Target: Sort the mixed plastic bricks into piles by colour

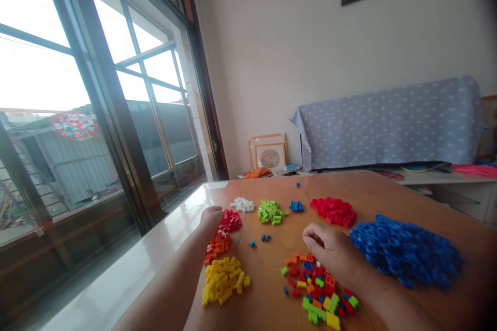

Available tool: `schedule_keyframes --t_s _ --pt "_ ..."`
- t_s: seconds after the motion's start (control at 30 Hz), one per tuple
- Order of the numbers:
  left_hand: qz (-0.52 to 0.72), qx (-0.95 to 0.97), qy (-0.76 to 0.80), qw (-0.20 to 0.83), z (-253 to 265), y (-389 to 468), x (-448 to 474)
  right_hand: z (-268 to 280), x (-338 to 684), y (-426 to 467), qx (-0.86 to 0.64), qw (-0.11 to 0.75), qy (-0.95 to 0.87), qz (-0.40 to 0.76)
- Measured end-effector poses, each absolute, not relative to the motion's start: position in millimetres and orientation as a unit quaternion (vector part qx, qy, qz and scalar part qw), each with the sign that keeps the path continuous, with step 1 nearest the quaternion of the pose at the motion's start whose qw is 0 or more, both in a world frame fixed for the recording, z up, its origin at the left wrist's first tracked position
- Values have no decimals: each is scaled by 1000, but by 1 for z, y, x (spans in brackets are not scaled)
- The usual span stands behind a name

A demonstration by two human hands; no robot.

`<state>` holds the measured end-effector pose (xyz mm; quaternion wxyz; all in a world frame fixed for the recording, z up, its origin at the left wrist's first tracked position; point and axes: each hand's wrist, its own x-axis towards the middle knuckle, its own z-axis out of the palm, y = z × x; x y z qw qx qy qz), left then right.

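Note:
My left hand (212, 215) reaches to the far left edge of a small red brick pile (230, 221). Its fingers are mostly hidden behind the back of the hand. Over the far right side of a mixed-colour brick pile (310, 285) is my right hand (324, 240), its fingers curled in; anything inside them is hidden. Orange bricks (217, 246) and yellow bricks (224, 279) lie in heaps nearer me on the left. Between the hands are a few loose blue pieces (265, 238) and a lone blue piece (252, 244).
White bricks (243, 204), lime green bricks (269, 211), a small blue group (296, 206) and a larger red heap (334, 211) line the far side of the wooden table (267, 279). A big blue heap (404, 248) lies right. A window (155, 88) stands left.

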<state>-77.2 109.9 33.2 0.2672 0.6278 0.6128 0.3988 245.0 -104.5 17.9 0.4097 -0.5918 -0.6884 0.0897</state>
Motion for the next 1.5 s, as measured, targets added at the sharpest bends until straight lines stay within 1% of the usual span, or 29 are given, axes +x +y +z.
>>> schedule_keyframes --t_s 0.13,0.3,0.37,0.47,0.53,0.8,1.27,1.5 --pt "366 675 593 242 32 104 -93 21 244 -108 -593 410 -687 92" --pt "292 745 562 209 26 86 -116 19 244 -107 -592 405 -690 97" --pt "246 776 555 169 23 80 -121 18 244 -106 -593 402 -691 98" --pt "165 819 544 79 19 74 -122 16 244 -105 -594 398 -692 100" --pt "139 829 540 50 19 72 -119 16 244 -105 -595 397 -691 100" --pt "111 826 551 46 21 67 -108 15 245 -104 -600 394 -690 95" --pt "131 808 574 5 11 58 -109 20 244 -107 -599 399 -686 112" --pt "140 817 560 -12 8 54 -121 31 242 -116 -592 408 -687 110"
